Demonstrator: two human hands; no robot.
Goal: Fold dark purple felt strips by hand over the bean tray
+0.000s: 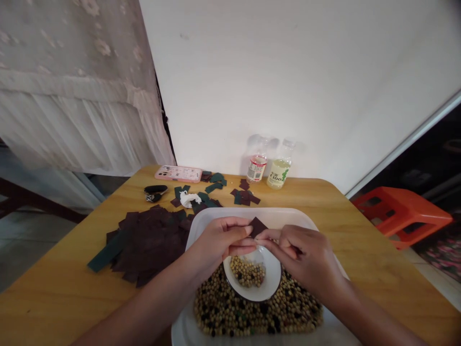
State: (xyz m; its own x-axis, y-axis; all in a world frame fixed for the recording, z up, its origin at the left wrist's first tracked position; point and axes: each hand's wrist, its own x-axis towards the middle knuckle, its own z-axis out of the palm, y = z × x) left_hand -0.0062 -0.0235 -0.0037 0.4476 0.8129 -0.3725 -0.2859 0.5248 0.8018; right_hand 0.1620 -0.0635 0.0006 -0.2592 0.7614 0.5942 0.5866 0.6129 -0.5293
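Observation:
A small dark brown square of sheet material [258,227] is pinched between the thumb and fingers of my left hand [225,235]. The fingertips of my right hand [302,247] are pressed together at its lower right corner; anything tiny between them cannot be made out. Both hands are above a white bowl [272,274] with tan bead-like balls [247,271] in it. Under the bowl, a white tray [288,214] holds a layer of similar tan and black balls [248,315].
Left of the tray lies a heap of dark brown squares [151,240] with a green strip [110,251]. Behind are a pink phone [179,174], a black-handled tool [155,192], crumpled white tissue [189,198] and two bottles [257,166]. An orange stool [414,211] stands right of the wooden table [378,254].

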